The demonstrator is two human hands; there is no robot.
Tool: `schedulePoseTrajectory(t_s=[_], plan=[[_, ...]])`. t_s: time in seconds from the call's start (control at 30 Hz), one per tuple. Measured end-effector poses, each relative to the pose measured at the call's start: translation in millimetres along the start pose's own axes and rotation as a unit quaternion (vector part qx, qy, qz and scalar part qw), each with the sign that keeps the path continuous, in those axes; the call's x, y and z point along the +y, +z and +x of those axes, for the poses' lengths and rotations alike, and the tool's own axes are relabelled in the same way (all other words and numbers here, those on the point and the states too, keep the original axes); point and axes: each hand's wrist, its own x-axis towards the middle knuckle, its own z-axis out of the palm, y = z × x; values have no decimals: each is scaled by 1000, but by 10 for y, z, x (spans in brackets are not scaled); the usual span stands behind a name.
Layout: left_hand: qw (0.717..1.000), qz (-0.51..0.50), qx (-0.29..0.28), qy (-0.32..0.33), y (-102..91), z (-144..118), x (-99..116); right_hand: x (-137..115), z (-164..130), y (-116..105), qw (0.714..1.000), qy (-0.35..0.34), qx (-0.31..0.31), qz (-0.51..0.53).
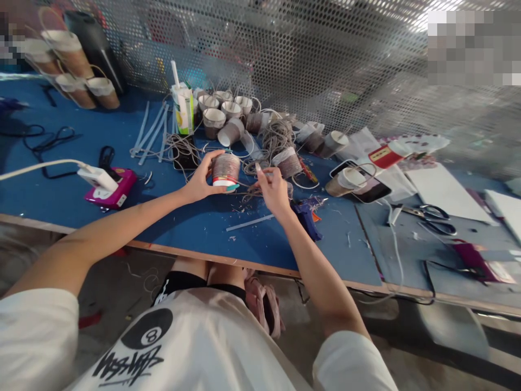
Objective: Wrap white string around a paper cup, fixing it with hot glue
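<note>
My left hand (202, 178) grips a paper cup (226, 167) that lies tilted over the table, its side wound with grey-brown cord and a red band showing near its white end. A strand of cord (243, 186) runs from the cup towards my right hand (272, 189). The fingers of that hand are bent and closed around the cord, its index finger raised. Behind it lie a tangled heap of the same cord (278, 136) and another wrapped cup (287, 162). Just right of my right wrist rests a blue glue gun (308, 217).
Several wrapped cups (214, 121) stand at the back beside a drink carton (183, 111). Glue sticks (151, 136) and a purple power strip (112, 190) lie left. Phones (372, 187) and scissors (435, 217) lie right. A perforated metal screen (285, 60) borders the table's back.
</note>
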Motion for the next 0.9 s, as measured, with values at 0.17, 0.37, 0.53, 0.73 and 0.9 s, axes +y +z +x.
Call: schedulePoseTrajectory(t_s=[0.17,0.37,0.53,0.73,0.9], plan=[[1000,-4,-4,-14,-5,-7,-23,-160,-139,-81,978,-167,102,-67],[999,25,17,-19,1,-21,-33,-322,-275,-25,968,-224,-86,68],[999,37,35,2,-15,-10,-52,-344,-307,24,963,-214,-157,41],[997,17,69,35,21,3,-63,-295,-259,40,980,-160,-108,56],[992,-7,96,82,36,30,-144,-222,-179,57,981,-149,-36,121]])
